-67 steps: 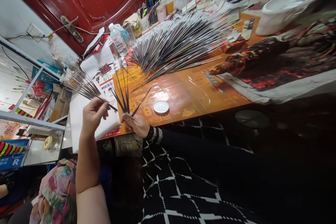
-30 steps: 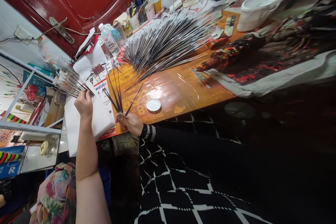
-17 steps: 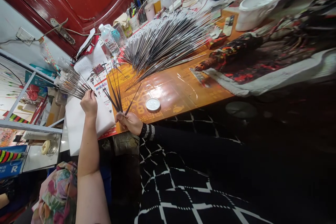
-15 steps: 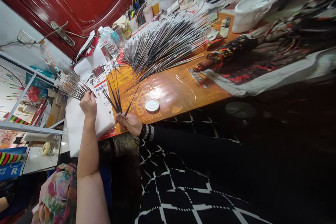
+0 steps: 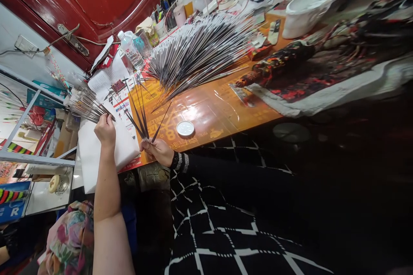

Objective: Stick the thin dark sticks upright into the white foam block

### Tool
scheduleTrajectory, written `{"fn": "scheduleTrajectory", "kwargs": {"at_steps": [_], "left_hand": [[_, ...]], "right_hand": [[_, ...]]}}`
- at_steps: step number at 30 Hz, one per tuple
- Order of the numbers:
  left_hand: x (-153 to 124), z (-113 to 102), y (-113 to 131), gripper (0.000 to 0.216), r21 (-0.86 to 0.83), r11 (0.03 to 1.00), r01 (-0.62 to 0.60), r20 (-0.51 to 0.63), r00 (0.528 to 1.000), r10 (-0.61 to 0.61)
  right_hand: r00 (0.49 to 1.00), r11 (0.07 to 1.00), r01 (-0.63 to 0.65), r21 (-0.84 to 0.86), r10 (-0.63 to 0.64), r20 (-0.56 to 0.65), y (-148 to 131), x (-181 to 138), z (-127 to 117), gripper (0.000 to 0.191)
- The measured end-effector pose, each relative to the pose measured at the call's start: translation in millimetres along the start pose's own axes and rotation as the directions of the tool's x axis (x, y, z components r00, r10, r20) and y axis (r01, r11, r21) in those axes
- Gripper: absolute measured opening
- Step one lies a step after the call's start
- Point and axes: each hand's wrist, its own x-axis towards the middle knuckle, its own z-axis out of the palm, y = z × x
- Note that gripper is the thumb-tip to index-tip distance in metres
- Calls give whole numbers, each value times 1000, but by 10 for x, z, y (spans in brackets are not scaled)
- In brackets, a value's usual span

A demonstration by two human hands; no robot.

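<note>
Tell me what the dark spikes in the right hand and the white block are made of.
The slender dark tapered spikes in the right hand look like natural quill, perhaps porcupine: satiny, narrowing to fine points. The white block below the left hand seems soft foam: matte, rounded edges, though padded cloth is possible.

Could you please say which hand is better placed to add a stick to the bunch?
Probably the left hand: it pinches a slender dark stick, while the right hand grips the fanned bunch of tapered sticks.

Orange table point(image 5: 222, 109) w/ fanned sticks point(image 5: 200, 53)
</note>
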Motion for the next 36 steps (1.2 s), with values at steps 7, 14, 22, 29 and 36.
{"fn": "scheduleTrajectory", "kwargs": {"at_steps": [7, 14, 22, 29, 36], "left_hand": [[-5, 10, -3, 21, 74, 997, 33, 49, 998, -36], [-274, -371, 260, 25, -223, 973, 63, 166, 986, -25], [-585, -774, 719, 21, -669, 720, 183, 422, 891, 166], [-324, -910, 505, 22, -568, 818, 87, 235, 970, 61], [55, -424, -45, 21, -139, 990, -16, -52, 999, 9]], "right_hand": [[1000, 1000, 1, 6, -1, 2, -6, 3, 2, 66], [1000, 999, 13, -29, -13, 1, 3, -4, -1, 64], [1000, 999, 16, -44, -17, -15, 58, 0, 2, 65], [999, 1000, 18, -23, -19, -27, 36, -11, -10, 64], [1000, 1000, 16, 17, -16, -7, 56, 1, -20, 65]]}}
